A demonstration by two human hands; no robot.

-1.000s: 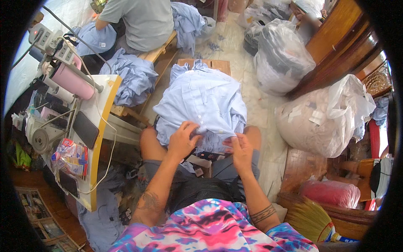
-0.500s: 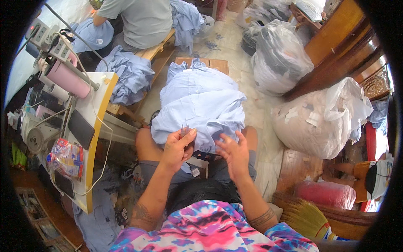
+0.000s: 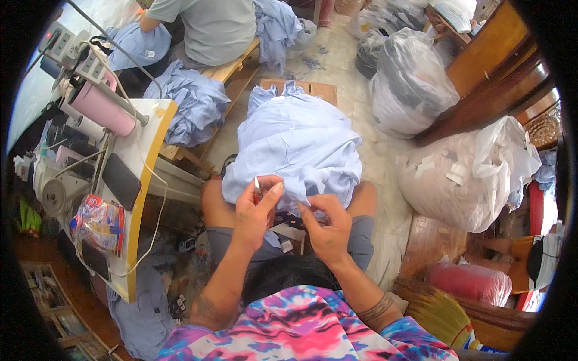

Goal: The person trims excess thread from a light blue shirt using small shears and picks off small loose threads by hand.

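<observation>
A light blue shirt point(image 3: 299, 133) lies bunched in front of my knees, its near edge reaching my hands. In my left hand point(image 3: 257, 215), closed fingers grip small thread snips point(image 3: 257, 188), the pale tip pointing up and away from me. Most of the snips is hidden by the fingers and palm. My right hand point(image 3: 330, 228) pinches the shirt's near edge between thumb and forefinger, a short way right of the snips. The blades stand apart from the pinched spot.
At left a white table point(image 3: 135, 198) carries a phone point(image 3: 121, 180), a pink tumbler point(image 3: 105, 111) and a plastic pack point(image 3: 98, 224). More blue garments point(image 3: 186, 105) lie on a wooden bench beside a seated person point(image 3: 217, 30). Stuffed plastic bags point(image 3: 445, 180) and a broom point(image 3: 442, 316) are at right.
My right hand, open with fingers spread before, has closed on the shirt's near edge. The snips in my left hand have turned, showing a single bright tip. The whole view has shifted slightly.
</observation>
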